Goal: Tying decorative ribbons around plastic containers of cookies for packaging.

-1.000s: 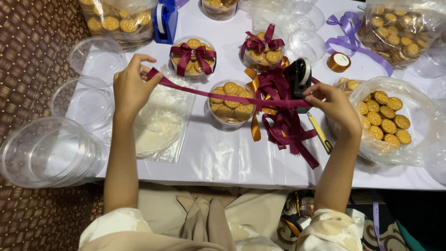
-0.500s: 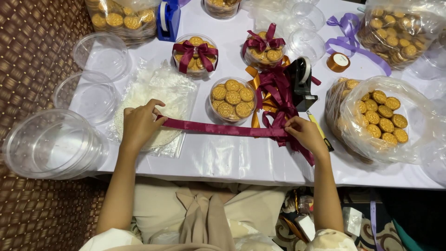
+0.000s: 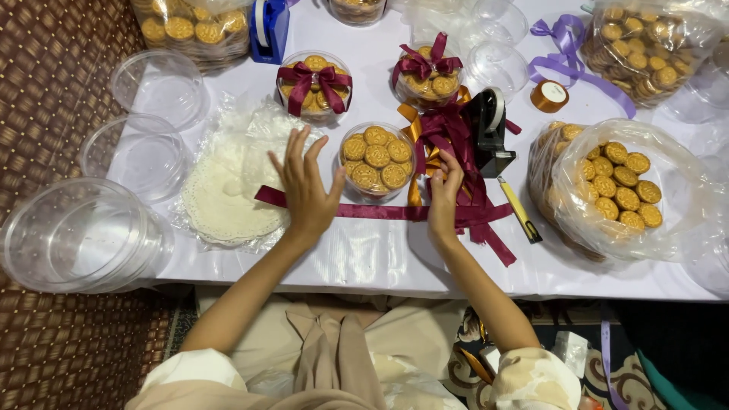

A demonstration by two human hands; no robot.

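A maroon ribbon strip lies flat on the white table, in front of a round clear tub of cookies. My left hand is over the strip's left part, fingers spread, reaching toward the tub's left side. My right hand is over the strip's right part, fingers raised by the tub's right side, beside a heap of maroon and gold ribbons. Neither hand grips anything.
Two tubs tied with maroon bows stand behind. A black tape dispenser, a yellow cutter, a bag of cookies, white doilies in plastic and empty clear tubs surround the work spot.
The ribbon, stretched in the air a second ago, was lowered onto the table. Both hands let go of its ends and moved inward toward the open cookie tub.
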